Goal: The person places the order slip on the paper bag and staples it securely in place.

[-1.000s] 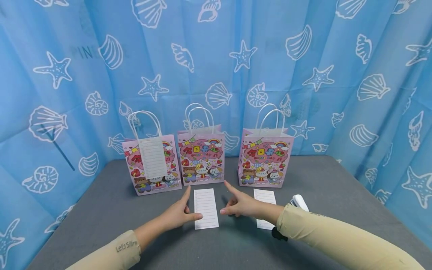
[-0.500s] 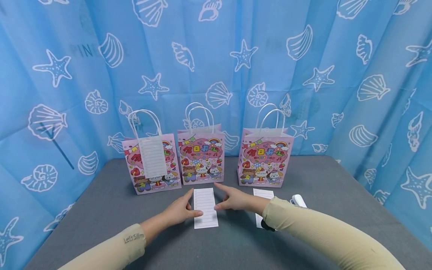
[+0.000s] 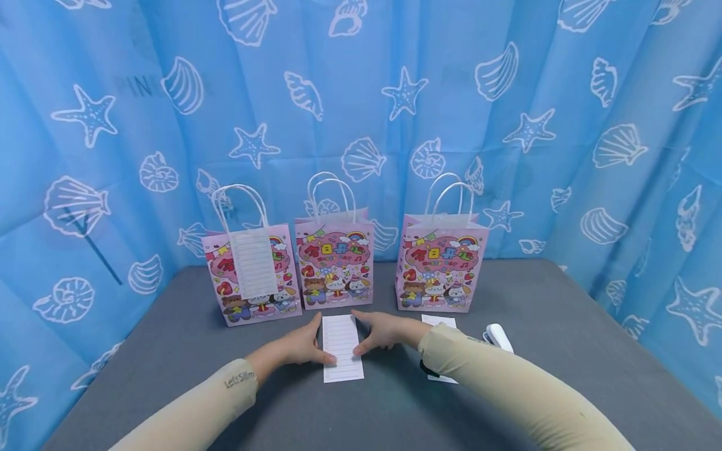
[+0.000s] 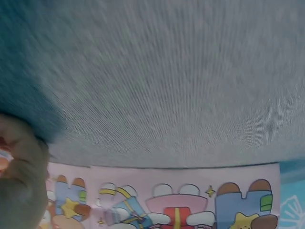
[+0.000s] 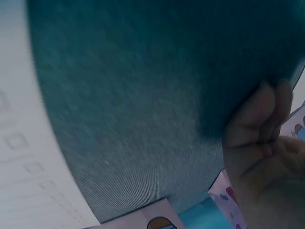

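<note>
A white lined paper sheet [image 3: 341, 369] lies flat on the grey table in the head view. My left hand [image 3: 301, 344] reaches its left side, thumb lying over the edge and index fingertip at the upper left corner. From the other side my right hand [image 3: 386, 331] has its thumb at the right edge and index finger at the upper right corner. Index fingers and thumbs are extended. In the right wrist view, the other fingers [image 5: 255, 112] of the right hand bend inward. The left wrist view catches only part of the hand at its edge.
Three pink cartoon gift bags stand behind: a left bag [image 3: 287, 275] with a lined sheet [image 3: 252, 263] on its front, a middle bag [image 3: 336, 266] and a right bag [image 3: 440, 269]. A second sheet [image 3: 438, 321] lies partly under the right forearm. A white stapler-like object [image 3: 499, 338] is farther right.
Both hands have moved inward toward the middle sheet, the right hand travelling left to its edge. The bags and sheets have stayed in place.
</note>
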Available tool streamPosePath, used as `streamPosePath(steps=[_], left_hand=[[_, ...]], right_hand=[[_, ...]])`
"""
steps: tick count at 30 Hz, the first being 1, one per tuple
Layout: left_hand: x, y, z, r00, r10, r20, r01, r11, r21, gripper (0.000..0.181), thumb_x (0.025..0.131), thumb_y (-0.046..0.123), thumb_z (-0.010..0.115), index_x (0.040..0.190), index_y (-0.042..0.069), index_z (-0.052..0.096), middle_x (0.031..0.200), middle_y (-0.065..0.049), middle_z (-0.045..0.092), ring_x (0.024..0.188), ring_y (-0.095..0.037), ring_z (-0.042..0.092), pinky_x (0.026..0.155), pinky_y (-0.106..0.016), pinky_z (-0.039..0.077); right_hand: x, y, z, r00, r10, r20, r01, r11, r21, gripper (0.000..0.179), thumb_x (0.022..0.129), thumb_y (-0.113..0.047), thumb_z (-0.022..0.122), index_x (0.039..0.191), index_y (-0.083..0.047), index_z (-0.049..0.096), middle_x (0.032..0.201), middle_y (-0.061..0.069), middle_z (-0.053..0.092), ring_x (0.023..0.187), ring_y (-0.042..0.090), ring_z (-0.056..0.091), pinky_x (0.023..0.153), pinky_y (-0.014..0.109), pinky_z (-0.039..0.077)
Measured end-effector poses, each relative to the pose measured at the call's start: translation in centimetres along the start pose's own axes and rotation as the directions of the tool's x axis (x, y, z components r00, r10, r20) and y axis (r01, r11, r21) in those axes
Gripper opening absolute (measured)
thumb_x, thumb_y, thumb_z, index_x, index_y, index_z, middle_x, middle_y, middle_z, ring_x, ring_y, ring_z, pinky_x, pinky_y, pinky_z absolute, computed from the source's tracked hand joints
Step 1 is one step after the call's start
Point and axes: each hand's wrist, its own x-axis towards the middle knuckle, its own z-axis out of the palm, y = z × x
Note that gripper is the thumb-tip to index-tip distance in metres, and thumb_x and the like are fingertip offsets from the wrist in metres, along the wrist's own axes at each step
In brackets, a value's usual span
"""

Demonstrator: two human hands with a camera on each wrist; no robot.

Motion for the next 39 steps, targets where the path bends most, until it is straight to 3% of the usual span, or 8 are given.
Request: streamPosePath(steps=[2, 4, 7, 20, 32, 35, 39], left_hand=[[0.3, 0.1, -0.2, 0.999, -0.033, 0.016, 0.033, 0.999, 0.009, 0.108, 0.080, 0.034, 0.081, 0.152, -0.004, 0.011, 0.113, -0.021, 0.058, 0.079, -0.022, 0.054, 0.060, -0.032, 0.048], [0.5, 0.2, -0.3, 0.998, -0.052, 0.026, 0.052, 0.999, 0.016, 0.108, 0.079, 0.034, 0.082, 0.152, -0.004, 0.013, 0.135, -0.027, 0.047, 0.091, -0.027, 0.057, 0.064, -0.038, 0.053], [0.7, 0.3, -0.2, 0.997, -0.066, 0.036, 0.065, 0.997, 0.030, 0.107, 0.079, 0.033, 0.083, 0.152, -0.003, 0.015, 0.147, -0.029, 0.034, 0.102, -0.033, 0.057, 0.067, -0.042, 0.055], [0.6, 0.8, -0.2, 0.994, -0.098, 0.039, 0.093, 0.990, 0.104, 0.098, 0.078, 0.032, 0.083, 0.150, -0.002, 0.027, 0.145, -0.026, 0.039, 0.103, -0.032, 0.056, 0.065, -0.041, 0.055], [0.6, 0.2, -0.6, 0.996, -0.073, 0.045, 0.074, 0.997, -0.003, 0.091, 0.083, 0.023, 0.079, 0.148, -0.009, 0.024, 0.145, -0.030, 0.036, 0.108, -0.036, 0.054, 0.068, -0.045, 0.055], [0.6, 0.3, -0.5, 0.997, -0.074, 0.030, 0.075, 0.997, -0.028, 0.084, 0.084, 0.023, 0.078, 0.145, -0.007, 0.030, 0.135, -0.027, 0.046, 0.101, -0.034, 0.056, 0.069, -0.046, 0.055], [0.4, 0.7, -0.4, 0.993, -0.115, -0.015, 0.114, 0.991, -0.070, 0.068, 0.087, 0.025, 0.075, 0.136, -0.005, 0.039, 0.102, -0.017, 0.058, 0.081, -0.026, 0.058, 0.066, -0.044, 0.054]], right_hand=[[0.4, -0.2, 0.0, 1.000, 0.013, 0.003, -0.013, 0.999, -0.038, 0.087, 0.083, -0.031, 0.078, 0.154, -0.016, 0.029, 0.150, 0.017, 0.038, 0.091, 0.028, 0.060, 0.079, 0.043, 0.053], [0.6, -0.3, 0.0, 1.000, 0.031, 0.002, -0.030, 0.997, -0.069, 0.087, 0.083, -0.032, 0.078, 0.154, -0.017, 0.030, 0.148, 0.016, 0.040, 0.085, 0.025, 0.059, 0.075, 0.039, 0.052], [0.8, -0.4, 0.1, 0.998, 0.060, -0.001, -0.060, 0.995, -0.085, 0.087, 0.083, -0.032, 0.078, 0.153, -0.018, 0.031, 0.145, 0.016, 0.042, 0.081, 0.024, 0.058, 0.071, 0.037, 0.051], [1.2, -0.7, 0.8, 0.991, 0.099, -0.090, -0.112, 0.983, -0.143, 0.082, 0.079, -0.031, 0.082, 0.149, -0.021, 0.041, 0.122, 0.012, 0.055, 0.070, 0.023, 0.056, 0.057, 0.035, 0.053], [0.9, -0.6, 1.3, 0.990, 0.062, -0.130, -0.083, 0.983, -0.163, 0.072, 0.079, -0.029, 0.082, 0.143, -0.022, 0.050, 0.130, 0.011, 0.055, 0.069, 0.022, 0.055, 0.053, 0.032, 0.052], [0.7, -0.7, 1.4, 0.989, 0.051, -0.136, -0.073, 0.984, -0.161, 0.071, 0.080, -0.027, 0.082, 0.143, -0.021, 0.051, 0.133, 0.012, 0.054, 0.070, 0.022, 0.056, 0.052, 0.032, 0.051], [0.5, -0.7, 1.3, 0.989, 0.052, -0.138, -0.073, 0.985, -0.154, 0.070, 0.080, -0.028, 0.082, 0.143, -0.021, 0.051, 0.133, 0.012, 0.054, 0.072, 0.022, 0.055, 0.052, 0.032, 0.051]])
